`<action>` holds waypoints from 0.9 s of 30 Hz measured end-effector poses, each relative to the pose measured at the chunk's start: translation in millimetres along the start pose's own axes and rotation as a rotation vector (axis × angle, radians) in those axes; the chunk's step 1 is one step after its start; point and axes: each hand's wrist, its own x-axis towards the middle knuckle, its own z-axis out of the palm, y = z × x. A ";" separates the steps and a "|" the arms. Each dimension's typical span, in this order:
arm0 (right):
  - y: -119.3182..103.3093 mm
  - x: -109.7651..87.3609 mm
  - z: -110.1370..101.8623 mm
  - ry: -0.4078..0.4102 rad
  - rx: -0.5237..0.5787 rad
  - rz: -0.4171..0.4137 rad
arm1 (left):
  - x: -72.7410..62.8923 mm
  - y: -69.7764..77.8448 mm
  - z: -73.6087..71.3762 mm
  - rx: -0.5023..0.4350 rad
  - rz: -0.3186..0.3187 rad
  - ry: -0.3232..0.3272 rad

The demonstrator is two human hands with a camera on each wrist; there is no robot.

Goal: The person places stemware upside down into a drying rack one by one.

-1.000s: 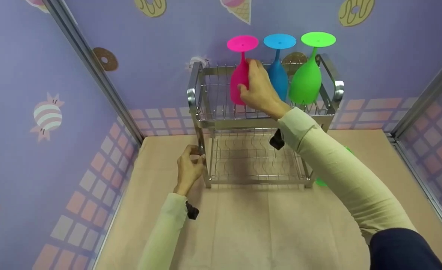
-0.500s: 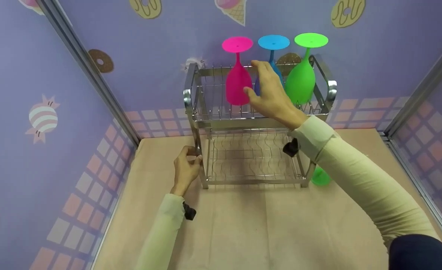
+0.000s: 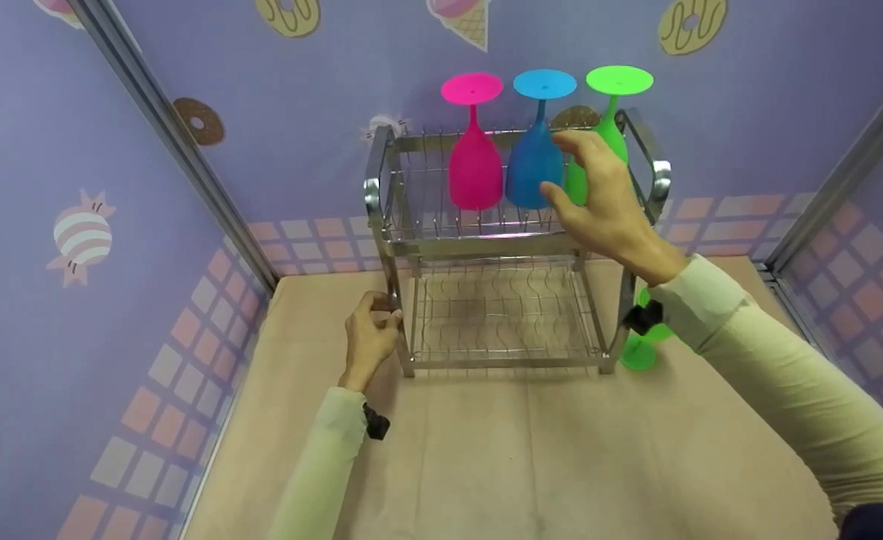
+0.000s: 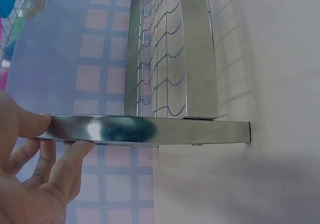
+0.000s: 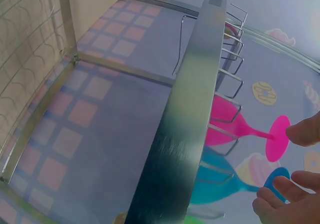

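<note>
Three plastic goblets stand upside down on the upper tier of a metal dish rack (image 3: 479, 247): a pink goblet (image 3: 476, 176), a blue goblet (image 3: 533, 169) and a green goblet (image 3: 612, 142). My right hand (image 3: 610, 206) is in front of the green one, partly hiding it, its thumb and fingers spread apart and holding nothing. In the right wrist view its fingers (image 5: 280, 199) show at the lower right edge. My left hand (image 3: 370, 341) pinches the rack's left front post (image 4: 120, 129) between thumb and fingers.
Another green goblet (image 3: 638, 352) is on the table by the rack's right front leg, partly hidden by my right wrist. The rack's wire lower tier (image 3: 501, 315) bears nothing. Patterned walls (image 3: 81, 225) enclose the table at the back and sides.
My right hand has let go of the pink goblet and moved right, past the blue goblet to the green one. The left hand stays on the post. The view has shifted slightly.
</note>
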 end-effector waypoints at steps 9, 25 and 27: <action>18.0 -47.6 -28.8 0.081 0.004 -0.005 | 1.7 -3.6 -0.9 0.009 -0.014 -0.014; 92.0 -148.4 -56.0 0.272 -0.063 0.109 | 0.9 -3.0 -1.3 0.007 0.011 -0.012; 101.1 -157.5 -56.7 0.277 -0.056 0.136 | 2.1 -3.1 -0.8 0.009 0.011 -0.012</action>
